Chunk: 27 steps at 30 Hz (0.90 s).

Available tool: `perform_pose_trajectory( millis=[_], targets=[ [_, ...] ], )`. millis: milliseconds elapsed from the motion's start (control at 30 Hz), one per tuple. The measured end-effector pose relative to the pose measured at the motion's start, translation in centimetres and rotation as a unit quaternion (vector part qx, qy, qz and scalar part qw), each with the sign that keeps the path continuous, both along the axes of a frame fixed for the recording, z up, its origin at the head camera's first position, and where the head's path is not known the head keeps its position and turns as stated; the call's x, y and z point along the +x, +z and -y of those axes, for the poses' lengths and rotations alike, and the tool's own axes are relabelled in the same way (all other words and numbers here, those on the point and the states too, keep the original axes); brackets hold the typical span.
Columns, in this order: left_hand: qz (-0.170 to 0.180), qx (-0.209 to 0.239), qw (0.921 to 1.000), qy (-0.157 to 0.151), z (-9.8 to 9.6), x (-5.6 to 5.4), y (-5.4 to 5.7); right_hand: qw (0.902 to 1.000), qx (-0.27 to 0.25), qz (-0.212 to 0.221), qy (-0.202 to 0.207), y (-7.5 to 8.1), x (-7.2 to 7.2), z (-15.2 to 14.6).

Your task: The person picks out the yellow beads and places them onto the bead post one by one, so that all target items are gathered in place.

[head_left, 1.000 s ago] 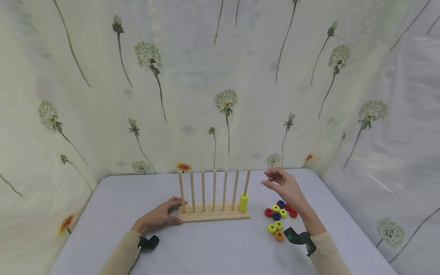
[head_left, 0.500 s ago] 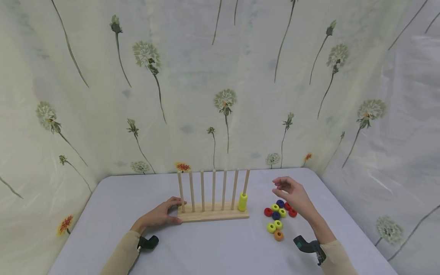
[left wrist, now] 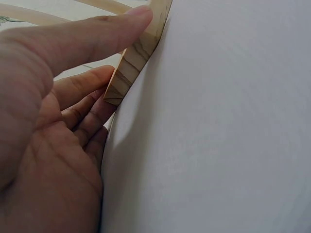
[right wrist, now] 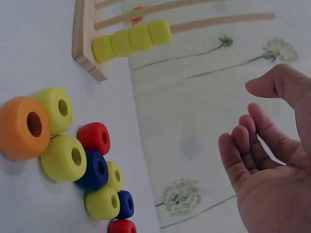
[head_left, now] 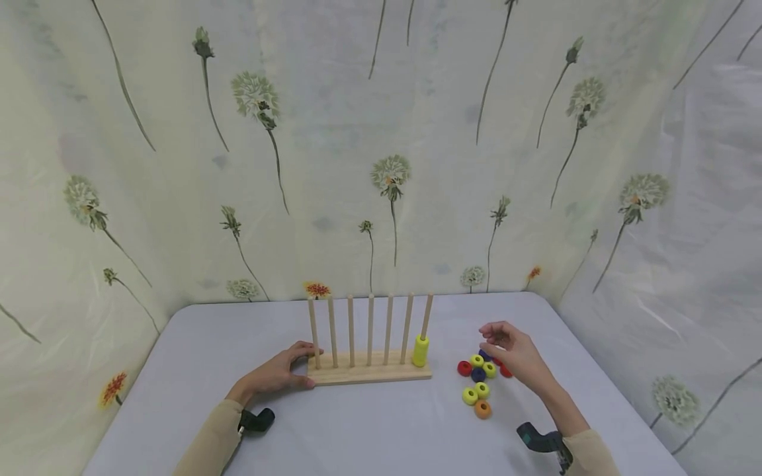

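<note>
My left hand (head_left: 275, 374) grips the left end of a wooden peg stand (head_left: 381, 374), thumb along the front edge and fingers behind. In the left wrist view, the thumb lies by the end grain of its base (left wrist: 127, 73). Several yellow beads (right wrist: 141, 38) are stacked at the bottom of the rightmost peg; the other pegs are bare. My right hand (head_left: 516, 357) hovers over the far side of a loose bead cluster, fingers loosely bent and holding nothing. In the head view it partly hides a blue bead (head_left: 484, 356) and the red ones behind.
The cluster on the white table (head_left: 381, 436) includes yellow beads (head_left: 469, 396), an orange bead (head_left: 483, 409) nearest the front, a red bead (head_left: 464, 368) and a blue bead (head_left: 479, 375). A dandelion-print curtain (head_left: 321, 165) hangs behind the table.
My right hand has moved from beside the rightmost peg to the right and down, to above the loose beads. My left hand and the peg stand have stayed in place.
</note>
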<state>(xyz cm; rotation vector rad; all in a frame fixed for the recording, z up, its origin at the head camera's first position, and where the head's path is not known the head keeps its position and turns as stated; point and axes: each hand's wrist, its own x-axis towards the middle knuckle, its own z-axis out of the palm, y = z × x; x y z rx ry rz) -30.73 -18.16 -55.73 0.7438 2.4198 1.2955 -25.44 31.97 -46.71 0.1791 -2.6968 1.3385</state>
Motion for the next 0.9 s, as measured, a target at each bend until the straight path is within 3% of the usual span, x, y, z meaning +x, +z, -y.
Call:
perform_pose_trajectory(
  millis=[133,500,900],
  targets=[
    [0.005,0.002,1.0000,0.002,0.0,0.0,0.0,1.0000,0.004,0.003,0.003,-0.8,0.2,-0.6],
    [0.000,-0.003,1.0000,-0.002,0.1,-0.1,0.1,0.9972,-0.006,0.073,0.011,-3.4,0.6,-1.7],
    [-0.002,-0.008,0.9999,-0.007,0.2,-0.1,0.2,0.9910,0.012,0.132,-0.020,-6.6,0.7,-2.3]
  ],
)
